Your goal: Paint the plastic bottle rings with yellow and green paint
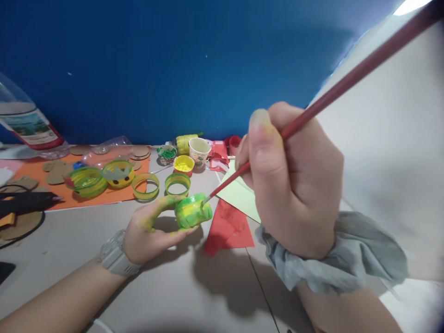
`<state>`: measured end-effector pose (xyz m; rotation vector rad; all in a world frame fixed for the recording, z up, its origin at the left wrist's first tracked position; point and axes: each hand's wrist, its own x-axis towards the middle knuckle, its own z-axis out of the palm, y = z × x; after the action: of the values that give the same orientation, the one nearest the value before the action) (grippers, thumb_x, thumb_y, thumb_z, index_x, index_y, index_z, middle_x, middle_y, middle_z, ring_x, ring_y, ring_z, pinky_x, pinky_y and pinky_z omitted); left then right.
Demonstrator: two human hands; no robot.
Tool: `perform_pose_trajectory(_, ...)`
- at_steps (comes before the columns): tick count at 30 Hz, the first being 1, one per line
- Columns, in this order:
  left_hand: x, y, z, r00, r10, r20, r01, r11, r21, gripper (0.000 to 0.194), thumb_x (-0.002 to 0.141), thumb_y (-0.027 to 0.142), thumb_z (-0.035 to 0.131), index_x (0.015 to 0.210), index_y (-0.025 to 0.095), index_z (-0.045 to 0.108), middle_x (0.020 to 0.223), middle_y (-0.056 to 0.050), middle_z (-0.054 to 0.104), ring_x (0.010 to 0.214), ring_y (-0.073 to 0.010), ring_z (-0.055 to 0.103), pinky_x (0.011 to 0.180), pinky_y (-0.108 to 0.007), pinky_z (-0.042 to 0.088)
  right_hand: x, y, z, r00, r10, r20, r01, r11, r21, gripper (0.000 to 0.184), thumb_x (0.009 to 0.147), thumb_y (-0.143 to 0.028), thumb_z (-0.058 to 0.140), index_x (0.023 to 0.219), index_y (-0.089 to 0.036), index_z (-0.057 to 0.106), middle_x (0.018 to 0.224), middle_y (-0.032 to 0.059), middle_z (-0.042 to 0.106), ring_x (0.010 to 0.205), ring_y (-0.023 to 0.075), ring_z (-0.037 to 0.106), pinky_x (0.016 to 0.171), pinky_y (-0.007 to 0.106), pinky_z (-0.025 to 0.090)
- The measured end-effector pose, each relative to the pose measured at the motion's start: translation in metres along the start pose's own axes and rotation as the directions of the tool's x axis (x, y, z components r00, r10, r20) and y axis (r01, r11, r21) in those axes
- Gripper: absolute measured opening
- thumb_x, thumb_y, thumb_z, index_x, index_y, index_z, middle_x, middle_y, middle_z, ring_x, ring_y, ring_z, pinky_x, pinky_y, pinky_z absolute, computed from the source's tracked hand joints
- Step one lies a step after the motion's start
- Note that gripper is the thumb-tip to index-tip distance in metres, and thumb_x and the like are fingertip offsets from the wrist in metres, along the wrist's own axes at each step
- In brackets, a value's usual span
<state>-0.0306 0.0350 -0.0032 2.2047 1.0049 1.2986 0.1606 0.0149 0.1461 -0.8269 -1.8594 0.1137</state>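
Note:
My left hand [147, 226], with paint on its fingers and a grey watch on the wrist, grips a small bottle piece [192, 211] painted in green and yellow stripes. It is held tilted just above the table. My right hand [291, 180] is closed around a red-handled paintbrush [322, 101]. The brush tip touches the painted piece near its upper right side. Behind the left hand lie two green-and-yellow rings [177, 176]. A cup of yellow paint [183, 164] and a cup of green paint [167, 155] stand just beyond them.
A white paper cup [200, 151] stands behind the paints. Red paper [231, 226] and pale green paper [239, 194] lie to the right. At left are an orange sheet [100, 201], decorated rings [118, 174], a glue gun [27, 203] and a large bottle [31, 125]. A blue wall [194, 69] rises behind.

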Motion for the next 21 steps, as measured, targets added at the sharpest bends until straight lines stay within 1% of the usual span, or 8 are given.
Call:
perform_pose_trajectory(6,-0.003,-0.003,0.001,1.0,-0.017,-0.021,0.016,0.999,-0.033,0.054,0.071,0.031,0.08,0.119,0.03,0.055,0.101,0.001,0.072,0.089,-0.0191,0.071,0.082,-0.031,0.06,0.003,-0.003,-0.003,0.995,-0.047,0.088,0.047,0.999,0.001,0.022,0.097,-0.016,0.045,0.075,-0.022,0.043,0.064,-0.005,0.044,0.048,0.0058,0.041,0.044,0.021,0.039)
perform_pose_trajectory(7,-0.003,-0.003,0.001,1.0,-0.015,-0.023,0.014,0.999,-0.038,0.054,0.071,0.032,0.08,0.119,0.031,0.055,0.102,0.001,0.072,0.091,-0.0196,0.071,0.084,-0.032,0.06,0.003,-0.002,-0.003,0.997,-0.021,0.076,0.022,1.0,0.0,0.023,0.097,-0.016,0.044,0.074,-0.022,0.043,0.063,-0.0052,0.044,0.048,0.0056,0.04,0.044,0.02,0.04)
perform_pose_trajectory(9,-0.004,-0.004,0.001,1.0,-0.019,-0.02,0.018,0.999,-0.042,0.054,0.072,0.032,0.08,0.119,0.031,0.054,0.105,0.0,0.071,0.094,-0.0206,0.07,0.086,-0.033,0.059,0.002,-0.002,-0.004,1.0,0.016,-0.024,-0.017,1.0,-0.006,0.024,0.098,-0.014,0.043,0.074,-0.02,0.044,0.063,-0.0051,0.044,0.049,0.005,0.039,0.046,0.019,0.041)
perform_pose_trajectory(11,-0.004,-0.004,0.002,1.0,-0.022,-0.022,0.022,0.999,-0.038,0.053,0.072,0.032,0.08,0.118,0.03,0.054,0.104,-0.001,0.071,0.093,-0.0214,0.071,0.085,-0.034,0.06,0.002,-0.002,-0.005,0.995,0.022,-0.099,-0.02,1.0,0.018,0.022,0.097,-0.016,0.044,0.076,-0.019,0.047,0.064,-0.0044,0.045,0.049,0.005,0.04,0.046,0.019,0.042)
perform_pose_trajectory(12,-0.005,-0.005,0.002,0.999,-0.024,-0.027,0.023,0.999,-0.038,0.052,0.072,0.032,0.079,0.118,0.031,0.054,0.104,-0.001,0.071,0.093,-0.0218,0.071,0.085,-0.035,0.06,0.002,-0.002,-0.005,0.994,0.02,-0.109,-0.014,0.998,0.056,0.021,0.097,-0.017,0.044,0.077,-0.019,0.048,0.063,-0.0043,0.045,0.048,0.005,0.04,0.046,0.019,0.042)
perform_pose_trajectory(15,-0.007,-0.007,0.002,0.999,-0.029,-0.045,0.026,0.998,-0.054,0.053,0.073,0.033,0.079,0.12,0.031,0.054,0.105,-0.001,0.071,0.094,-0.0228,0.07,0.085,-0.038,0.06,0.002,-0.002,-0.005,1.0,0.002,-0.029,0.003,0.988,0.154,0.021,0.095,-0.011,0.045,0.076,-0.021,0.047,0.062,-0.0051,0.043,0.046,0.0046,0.041,0.045,0.019,0.042)
perform_pose_trajectory(18,-0.008,-0.01,0.003,0.998,-0.051,-0.048,0.047,0.996,-0.08,0.052,0.073,0.033,0.079,0.119,0.031,0.054,0.107,-0.002,0.07,0.096,-0.0232,0.07,0.087,-0.039,0.059,0.004,0.0,-0.006,0.999,-0.046,-0.029,0.05,0.989,0.14,0.026,0.093,-0.006,0.043,0.072,-0.02,0.047,0.061,-0.0053,0.042,0.047,0.0035,0.04,0.046,0.016,0.041)
perform_pose_trajectory(21,-0.01,-0.013,0.003,0.997,-0.069,-0.034,0.066,0.993,-0.098,0.053,0.072,0.03,0.08,0.119,0.03,0.054,0.108,-0.003,0.07,0.097,-0.0231,0.069,0.089,-0.038,0.059,0.004,0.002,-0.008,0.997,-0.031,-0.073,0.039,0.992,0.117,0.027,0.095,-0.007,0.041,0.072,-0.021,0.048,0.061,-0.0052,0.043,0.047,0.0035,0.04,0.045,0.016,0.042)
